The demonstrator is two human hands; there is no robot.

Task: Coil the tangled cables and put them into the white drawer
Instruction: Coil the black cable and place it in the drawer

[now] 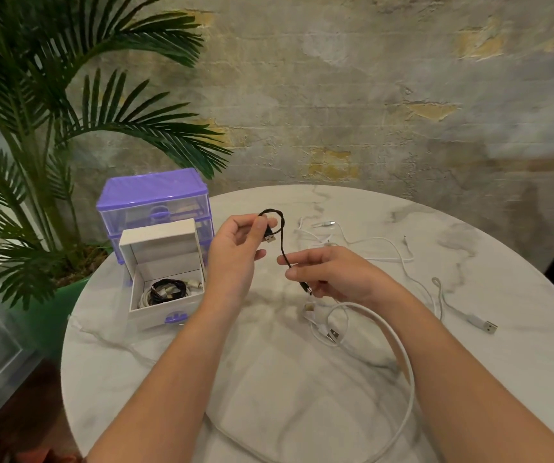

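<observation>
Head view: the left hand point(235, 252) is pinching the short black braided cable point(281, 242) between thumb and fingers, just below a small loop the cable is forming above the hand, with the metal USB plug point(269, 238) pointing down beside the thumb. The right hand point(332, 274) is holding the lower end of the same cable with curled fingers, the cable running taut-to-slack between both hands above the round white marble-pattern table point(168, 362). The white open drawer point(165, 305) is sitting on the table to the left of the left hand, already containing coiled black and white cables point(165, 290). Behind it is standing the purple translucent plastic drawer cabinet point(153, 202). Loose white cables point(402, 359) are lying on the table under and to the right of the right forearm. A green potted palm point(35, 128) is standing at the left, beside the table.
</observation>
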